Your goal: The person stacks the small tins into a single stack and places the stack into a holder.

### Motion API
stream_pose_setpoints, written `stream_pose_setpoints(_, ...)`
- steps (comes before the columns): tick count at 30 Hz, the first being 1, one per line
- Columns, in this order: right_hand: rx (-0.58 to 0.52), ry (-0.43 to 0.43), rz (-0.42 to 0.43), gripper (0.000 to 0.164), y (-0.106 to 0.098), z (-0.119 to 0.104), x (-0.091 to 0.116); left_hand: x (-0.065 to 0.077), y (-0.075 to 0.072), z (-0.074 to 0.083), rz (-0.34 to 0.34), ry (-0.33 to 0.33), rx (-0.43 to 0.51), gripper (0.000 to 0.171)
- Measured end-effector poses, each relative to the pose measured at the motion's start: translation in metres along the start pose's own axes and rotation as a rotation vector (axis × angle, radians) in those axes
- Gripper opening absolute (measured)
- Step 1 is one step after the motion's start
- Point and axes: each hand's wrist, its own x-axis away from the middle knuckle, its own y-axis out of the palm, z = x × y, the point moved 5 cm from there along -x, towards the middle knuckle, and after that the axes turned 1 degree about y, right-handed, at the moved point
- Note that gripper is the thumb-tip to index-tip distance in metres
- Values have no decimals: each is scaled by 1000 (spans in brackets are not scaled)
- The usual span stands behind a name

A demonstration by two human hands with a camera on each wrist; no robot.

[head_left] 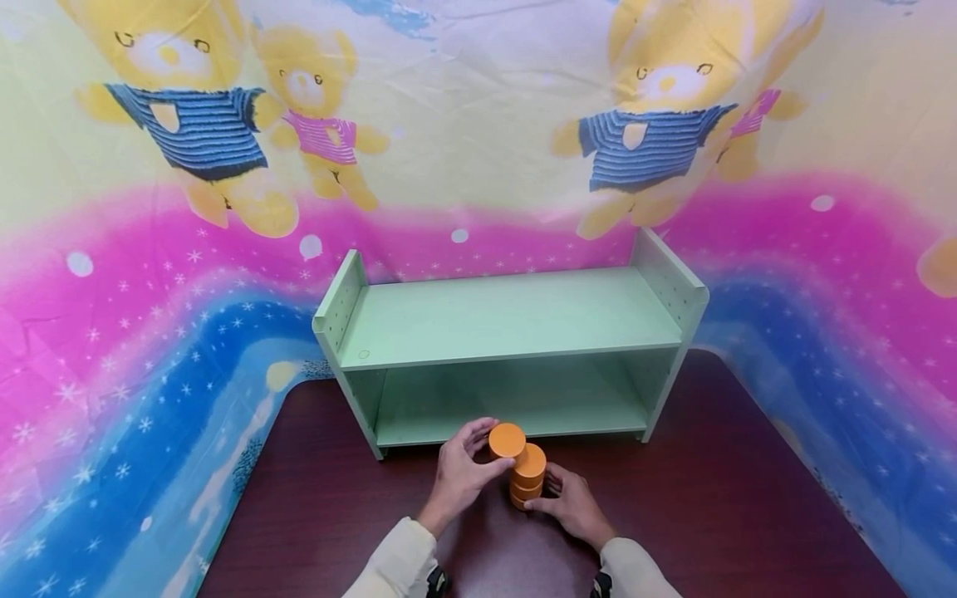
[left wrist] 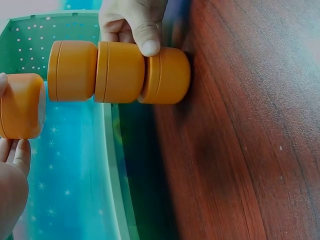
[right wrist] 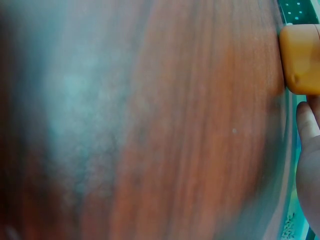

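Note:
Between its thumb and fingers my left hand (head_left: 459,475) holds a round orange jar (head_left: 507,441), above and left of a stack. The stack (head_left: 530,467) is three like jars standing on the table, their lids upward. My right hand (head_left: 577,503) grips the stack low on its right side, its thumb in front. In the left wrist view, the held jar (left wrist: 22,106) is apart from the top jar (left wrist: 72,70), and the right thumb (left wrist: 149,45) lies where the two lower jars meet. The right wrist view catches only part of an orange jar (right wrist: 301,60) and some fingers (right wrist: 306,122).
Behind the jars stands a pale green two-level shelf (head_left: 508,320) with raised sides. The dark red-brown wooden table (head_left: 321,507) extends to both sides. A printed cloth (head_left: 463,149) with bears hangs around the back and sides.

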Motion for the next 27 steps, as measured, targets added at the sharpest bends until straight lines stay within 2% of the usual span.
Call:
stream_pose_setpoints(2, -1, -1, -7, 63, 0, 0, 0, -1, 1, 4, -6, -2, -5, 60)
stream_pose_setpoints(9, -8, 13, -11, 65, -1, -1, 0, 4, 5, 33, -41, 29, 2, 56)
stream_pose_setpoints(27, -12, 27, -22, 62, -2, 0, 0, 5, 14, 32, -68, 19, 21, 57)
